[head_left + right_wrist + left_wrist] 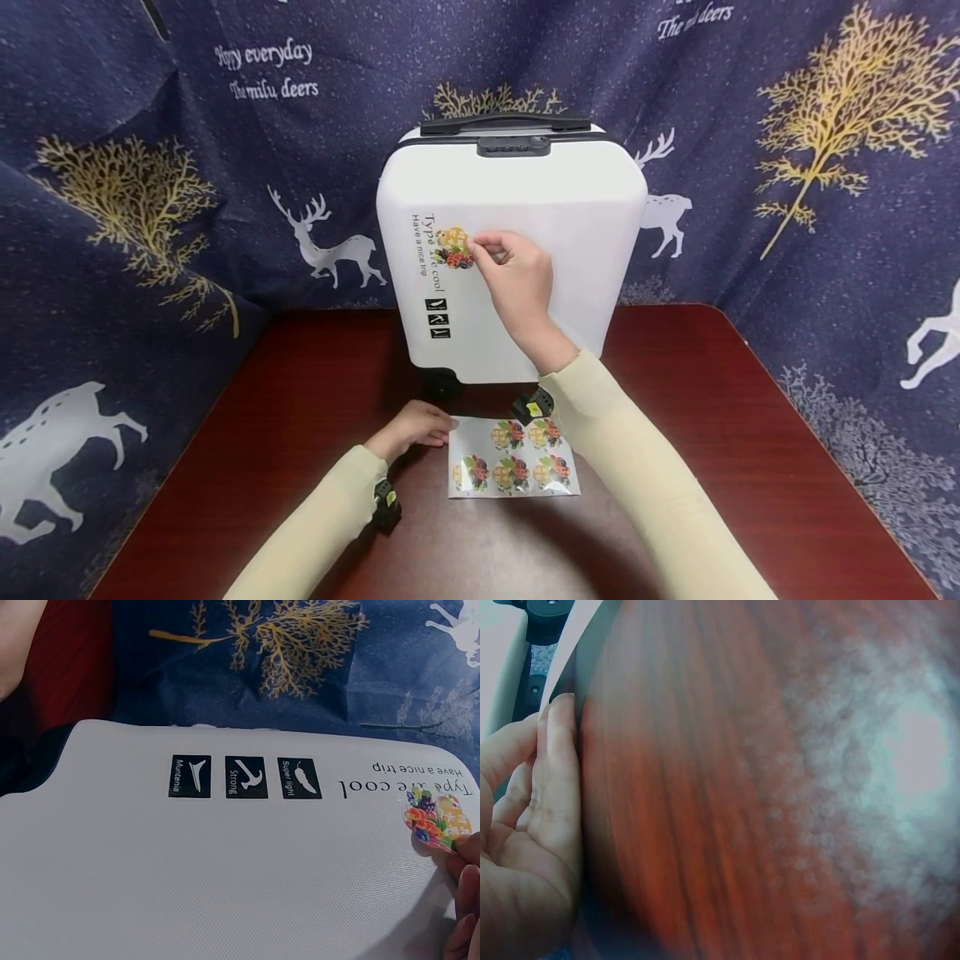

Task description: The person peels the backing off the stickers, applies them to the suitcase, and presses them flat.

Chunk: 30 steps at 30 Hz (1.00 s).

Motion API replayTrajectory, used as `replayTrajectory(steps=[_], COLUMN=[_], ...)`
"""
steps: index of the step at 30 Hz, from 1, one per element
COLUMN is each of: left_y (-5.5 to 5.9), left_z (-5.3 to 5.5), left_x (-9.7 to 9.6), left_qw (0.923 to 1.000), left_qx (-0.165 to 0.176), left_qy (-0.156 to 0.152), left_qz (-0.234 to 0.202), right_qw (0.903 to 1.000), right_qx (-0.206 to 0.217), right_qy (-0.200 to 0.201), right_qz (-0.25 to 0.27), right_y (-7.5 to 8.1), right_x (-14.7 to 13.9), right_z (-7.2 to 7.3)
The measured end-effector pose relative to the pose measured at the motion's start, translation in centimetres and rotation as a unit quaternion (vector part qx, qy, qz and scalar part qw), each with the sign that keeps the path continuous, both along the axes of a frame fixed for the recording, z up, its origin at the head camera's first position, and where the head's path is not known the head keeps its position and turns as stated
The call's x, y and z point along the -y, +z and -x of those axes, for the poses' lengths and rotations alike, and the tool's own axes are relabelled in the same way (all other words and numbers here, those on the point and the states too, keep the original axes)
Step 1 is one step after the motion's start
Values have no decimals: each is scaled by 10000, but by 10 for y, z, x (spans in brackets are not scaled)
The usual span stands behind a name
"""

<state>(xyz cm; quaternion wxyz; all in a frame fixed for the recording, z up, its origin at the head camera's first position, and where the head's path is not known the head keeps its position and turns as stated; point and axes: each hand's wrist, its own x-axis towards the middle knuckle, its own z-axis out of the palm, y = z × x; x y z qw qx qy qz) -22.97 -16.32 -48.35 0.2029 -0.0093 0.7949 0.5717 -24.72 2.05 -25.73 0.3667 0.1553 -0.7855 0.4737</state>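
Between thumb and fingertips my right hand (519, 279) pinches the edge of a fruit sticker (453, 248). The sticker overlaps the printed lettering on the upper left front of a white suitcase (517, 179). In the right wrist view the sticker (437, 819) shows colourful fruit and a yellow patch, partly covering the words. On the table, my left hand (420, 423) pinches the upper left corner of a sticker sheet (474, 433) with several fruit stickers on it. The left wrist view shows the sheet's white edge (570, 637) between the thumb and fingers.
The suitcase stands upright on a dark red wooden table (315, 367), its black carry handle (506, 125) on top. Three black printed labels (246, 778) sit below the lettering. A navy cloth (337, 125) with deer and trees hangs behind and at both sides.
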Motion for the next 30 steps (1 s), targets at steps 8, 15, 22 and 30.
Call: replayTrajectory(steps=[8, 15, 22, 30], left_y=[0, 0, 2, 1], left_z=[0, 0, -2, 0], left_x=[0, 0, -2, -2], left_qw=[10000, 10000, 10000, 10000], left_qx=[12, -9, 18, 43], left_qy=[34, 39, 57, 29], left_qz=[21, 57, 18, 5], right_qw=[9999, 9998, 9996, 9989], right_qx=[-66, -99, -120, -272], right_qy=[-89, -137, -228, -289], right_qz=[-76, -86, -140, -249], right_y=[0, -1, -1, -4], right_x=[0, 1, 1, -1], right_z=[-1, 0, -1, 0])
